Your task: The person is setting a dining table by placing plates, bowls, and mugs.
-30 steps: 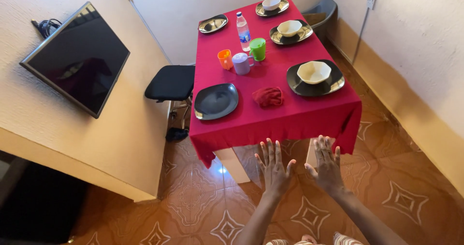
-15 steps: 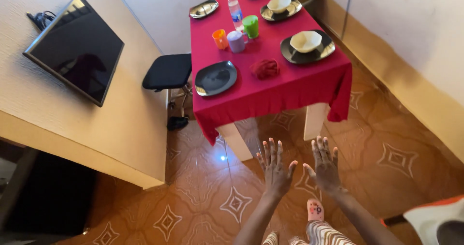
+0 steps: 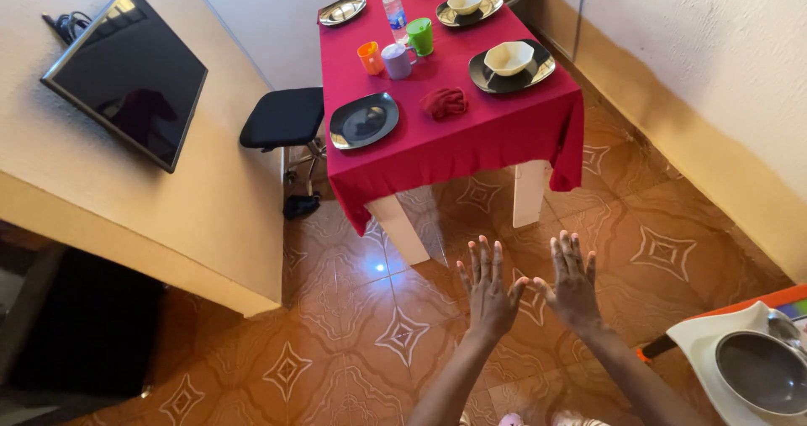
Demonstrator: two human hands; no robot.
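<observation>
Left hand [image 3: 487,296]: held out in front of the body, palm down, fingers spread and straight; nothing is grasped and nothing is touched.
Right hand [image 3: 574,287]: held just beside the left, thumbs nearly meeting, fingers likewise splayed and released; it is empty.
Below the hands: an orange-brown tiled floor [image 3: 370,333] with pale star patterns is seen, well beneath both palms.
Lower right corner: a white tray [image 3: 702,342] carrying a grey metal bowl [image 3: 761,374] is partly in view, near the right forearm but apart from it.
Step in hand: judged as an approach stage; both hands are raised and free, with no object taken up.
Nearest things: a bench [image 3: 471,136] draped in a red cloth stands ahead of the hands, well apart from the fingertips and beyond the stretch of bare floor.
Near edge of the bench: a black plate [image 3: 363,121] is set on the left, a crumpled red napkin [image 3: 444,102] in the middle, and a black plate bearing a cream bowl [image 3: 509,58] on the right.
Next move, as a judgement: the gap to the bench would have to be closed before anything on it could be reached.
Middle of the bench: an orange cup [image 3: 368,57], a lilac mug [image 3: 395,61] and a green cup [image 3: 420,36] are grouped close together, with a clear water bottle [image 3: 391,7] just behind.
Far end: further plates are laid, one with a second cream bowl [image 3: 465,0].
Left side: a black stool [image 3: 280,116] is tucked beside the bench, and a dark flat screen [image 3: 126,73] is mounted on the cream wall.
</observation>
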